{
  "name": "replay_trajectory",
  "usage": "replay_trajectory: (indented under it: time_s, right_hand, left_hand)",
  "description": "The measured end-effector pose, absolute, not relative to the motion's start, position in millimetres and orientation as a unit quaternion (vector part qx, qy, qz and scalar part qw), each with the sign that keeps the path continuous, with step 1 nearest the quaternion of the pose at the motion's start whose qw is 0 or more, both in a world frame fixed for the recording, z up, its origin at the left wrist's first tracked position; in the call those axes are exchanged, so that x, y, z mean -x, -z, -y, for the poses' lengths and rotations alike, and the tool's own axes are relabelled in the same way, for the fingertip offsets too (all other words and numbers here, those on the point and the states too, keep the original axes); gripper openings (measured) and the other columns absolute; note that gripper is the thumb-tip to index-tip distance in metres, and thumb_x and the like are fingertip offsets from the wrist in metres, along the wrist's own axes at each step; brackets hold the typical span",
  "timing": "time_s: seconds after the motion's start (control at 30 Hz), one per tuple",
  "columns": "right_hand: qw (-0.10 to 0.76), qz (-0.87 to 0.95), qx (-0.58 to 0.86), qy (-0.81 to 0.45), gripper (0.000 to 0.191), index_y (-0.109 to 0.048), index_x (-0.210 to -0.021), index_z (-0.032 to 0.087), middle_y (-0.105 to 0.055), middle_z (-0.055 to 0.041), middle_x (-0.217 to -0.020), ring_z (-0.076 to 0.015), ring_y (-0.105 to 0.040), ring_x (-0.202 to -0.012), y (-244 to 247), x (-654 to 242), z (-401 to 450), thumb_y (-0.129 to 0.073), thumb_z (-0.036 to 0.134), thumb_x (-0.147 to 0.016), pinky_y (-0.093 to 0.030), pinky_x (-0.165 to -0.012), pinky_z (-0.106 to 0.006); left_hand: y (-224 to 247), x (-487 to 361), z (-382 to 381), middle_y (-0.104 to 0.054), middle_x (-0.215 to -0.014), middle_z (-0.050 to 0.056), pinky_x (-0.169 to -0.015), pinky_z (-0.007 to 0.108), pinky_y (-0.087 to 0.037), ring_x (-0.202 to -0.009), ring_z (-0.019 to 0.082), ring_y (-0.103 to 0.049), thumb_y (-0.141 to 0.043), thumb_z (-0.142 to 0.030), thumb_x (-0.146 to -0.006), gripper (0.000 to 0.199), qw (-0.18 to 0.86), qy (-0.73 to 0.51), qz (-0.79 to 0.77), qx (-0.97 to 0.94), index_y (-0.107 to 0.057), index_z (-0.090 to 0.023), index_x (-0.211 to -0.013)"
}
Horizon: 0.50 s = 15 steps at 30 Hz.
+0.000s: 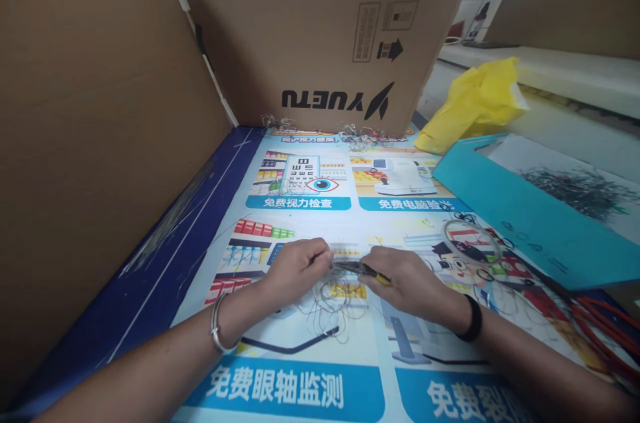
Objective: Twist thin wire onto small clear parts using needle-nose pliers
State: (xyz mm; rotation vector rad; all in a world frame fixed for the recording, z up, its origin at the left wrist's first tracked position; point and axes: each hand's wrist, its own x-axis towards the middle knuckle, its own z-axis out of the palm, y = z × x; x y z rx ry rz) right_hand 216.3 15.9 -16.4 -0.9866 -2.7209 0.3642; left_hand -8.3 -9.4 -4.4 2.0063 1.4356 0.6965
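Observation:
My right hand (400,279) is closed around a pair of pliers (373,271) with a black and yellow handle. Their jaws point left, to the fingertips of my left hand (297,269). That hand is pinched closed, and what it grips is too small to make out, though thin wire shows around it. Below both hands, a loose tangle of thin wire (333,309) lies on the printed poster sheet (367,349). A silver bangle is on my left wrist and a black band on my right.
Cardboard panels (320,29) stand at the back and left. On the right, a turquoise box (520,216) holds many dark wire pieces (580,193), with a yellow bag (473,106) behind it. A clear ring (473,243) and orange-handled tool (600,329) lie nearer. Wire bunches (357,137) rest by the back panel.

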Motion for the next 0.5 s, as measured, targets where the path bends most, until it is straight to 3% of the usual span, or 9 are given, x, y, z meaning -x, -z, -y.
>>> replay_trajectory:
  time_s: [0.5]
  right_hand:
    - [0.098,0.933,0.33,-0.102,0.023,-0.059,-0.088,0.018,-0.063,-0.0053,-0.083,-0.0171,-0.057,-0.075,16.4,-215.4,-17.2,-0.042,0.033,-0.091,-0.038,-0.062,-0.026]
  left_hand:
    - [4.4,9.6,8.8,-0.048,-0.059,-0.004,-0.053,0.02,-0.032,-0.057,0.01,-0.044,-0.043,-0.024,-0.085,0.025,0.271,-0.256,-0.531,-0.761,-0.046,-0.017,-0.061]
